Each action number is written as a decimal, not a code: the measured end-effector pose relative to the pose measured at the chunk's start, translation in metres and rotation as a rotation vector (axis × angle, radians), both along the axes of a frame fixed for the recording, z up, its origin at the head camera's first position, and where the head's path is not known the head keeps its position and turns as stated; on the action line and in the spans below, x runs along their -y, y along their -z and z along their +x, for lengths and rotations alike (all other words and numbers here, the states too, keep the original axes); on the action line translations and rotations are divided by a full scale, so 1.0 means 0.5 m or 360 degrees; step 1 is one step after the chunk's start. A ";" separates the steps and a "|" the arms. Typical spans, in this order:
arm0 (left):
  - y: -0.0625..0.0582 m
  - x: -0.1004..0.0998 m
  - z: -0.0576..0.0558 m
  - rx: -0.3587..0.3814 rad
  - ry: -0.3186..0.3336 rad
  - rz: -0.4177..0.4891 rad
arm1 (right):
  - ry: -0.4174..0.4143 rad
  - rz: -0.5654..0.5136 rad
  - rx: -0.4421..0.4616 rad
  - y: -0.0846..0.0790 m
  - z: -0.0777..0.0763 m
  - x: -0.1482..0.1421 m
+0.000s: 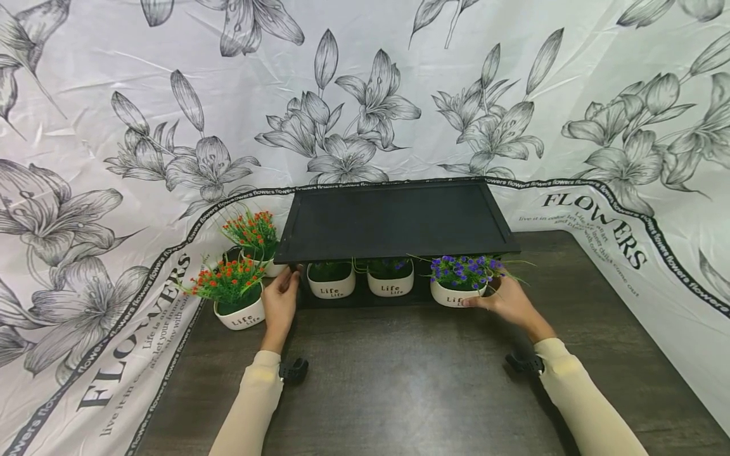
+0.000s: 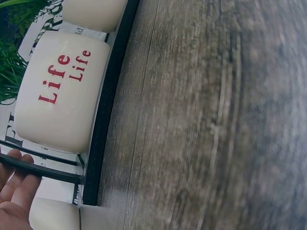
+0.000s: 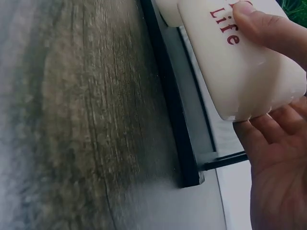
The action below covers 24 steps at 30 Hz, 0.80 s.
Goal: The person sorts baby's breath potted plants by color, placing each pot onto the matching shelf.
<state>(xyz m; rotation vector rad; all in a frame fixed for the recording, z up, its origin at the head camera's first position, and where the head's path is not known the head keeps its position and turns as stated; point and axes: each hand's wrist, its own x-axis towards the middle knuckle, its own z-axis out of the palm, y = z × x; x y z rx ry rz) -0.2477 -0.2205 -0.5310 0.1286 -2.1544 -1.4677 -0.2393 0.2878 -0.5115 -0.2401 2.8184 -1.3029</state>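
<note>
A black two-tier shelf [image 1: 399, 221] stands at the back of the table, its solid top hiding part of the plants below. My right hand [image 1: 509, 304] grips a white "Life" pot of purple flowers [image 1: 456, 293] at the shelf's right front. In the right wrist view, the thumb [image 3: 268, 26] lies on the lettered face and the other fingers are at the pot's side. My left hand [image 1: 281, 303] holds the shelf's left side, fingers around a thin side bar [image 2: 43, 171]. Two more white pots [image 1: 331, 288] sit on the lower tier.
Two white pots of orange flowers, a front one [image 1: 239, 315] and a rear one [image 1: 251, 231], stand left of the shelf, close to my left hand. A floral-printed cloth [image 1: 376, 95] hangs behind the dark wooden table [image 1: 388, 380].
</note>
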 end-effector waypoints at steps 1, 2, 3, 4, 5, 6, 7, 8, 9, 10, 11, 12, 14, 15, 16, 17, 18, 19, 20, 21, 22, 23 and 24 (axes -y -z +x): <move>0.000 0.000 0.000 -0.0003 -0.0006 -0.0004 | 0.0002 -0.0024 0.0017 0.002 -0.005 0.001; 0.000 0.000 0.000 -0.0007 -0.0010 -0.0007 | 0.0000 -0.0053 0.0033 0.004 -0.010 0.002; 0.000 -0.001 -0.001 -0.0010 -0.0013 -0.0009 | -0.0005 -0.0090 0.0046 0.007 -0.015 0.004; 0.000 -0.001 -0.001 -0.0013 -0.0013 -0.0011 | -0.0008 -0.0125 0.0044 0.009 -0.020 0.006; 0.000 -0.001 -0.001 -0.0018 -0.0012 -0.0011 | -0.0014 -0.0145 0.0036 0.011 -0.024 0.007; 0.000 -0.001 -0.001 -0.0020 -0.0010 -0.0008 | -0.0020 -0.0184 0.0029 0.013 -0.028 0.009; 0.000 -0.001 -0.001 -0.0022 -0.0005 -0.0005 | -0.0031 -0.0218 0.0014 0.015 -0.032 0.011; 0.000 -0.001 -0.001 -0.0023 0.0000 -0.0004 | -0.0046 -0.0234 -0.0008 0.016 -0.034 0.014; 0.000 -0.001 -0.001 -0.0022 0.0003 -0.0002 | -0.0054 -0.0254 -0.0023 0.018 -0.037 0.017; -0.001 -0.001 -0.001 -0.0023 0.0006 -0.0003 | -0.0056 -0.0255 -0.0043 0.019 -0.040 0.019; -0.001 -0.001 -0.001 -0.0025 0.0008 -0.0002 | -0.0063 -0.0260 -0.0060 0.020 -0.042 0.022; -0.001 -0.001 0.000 -0.0028 0.0011 -0.0006 | -0.0063 -0.0258 -0.0075 0.020 -0.044 0.025; -0.001 -0.001 0.000 -0.0034 0.0016 -0.0004 | -0.0068 -0.0250 -0.0106 0.021 -0.047 0.031; -0.001 -0.001 0.000 -0.0036 0.0016 -0.0002 | -0.0061 -0.0258 -0.0105 0.022 -0.049 0.033; -0.001 -0.001 0.000 -0.0037 0.0016 -0.0001 | -0.0054 -0.0265 -0.0107 0.022 -0.051 0.036; -0.001 -0.001 0.000 -0.0038 0.0017 0.0002 | -0.0055 -0.0278 -0.0107 0.023 -0.052 0.038; -0.001 -0.001 0.000 -0.0037 0.0017 0.0004 | -0.0058 -0.0292 -0.0104 0.023 -0.054 0.040; 0.000 -0.001 -0.001 -0.0034 0.0015 0.0009 | -0.0065 -0.0302 -0.0104 0.023 -0.055 0.042; 0.000 -0.001 -0.001 -0.0032 0.0015 0.0007 | -0.0069 -0.0310 -0.0100 0.024 -0.057 0.043; 0.000 -0.001 -0.001 -0.0031 0.0012 0.0005 | -0.0065 -0.0312 -0.0094 0.025 -0.058 0.044; 0.001 -0.001 -0.001 -0.0029 0.0011 0.0003 | -0.0069 -0.0313 -0.0094 0.026 -0.059 0.045; 0.001 -0.002 -0.001 -0.0029 0.0013 0.0003 | -0.0079 -0.0313 -0.0094 0.026 -0.060 0.045; 0.000 -0.002 0.000 -0.0029 0.0014 0.0002 | -0.0091 -0.0314 -0.0095 0.027 -0.061 0.045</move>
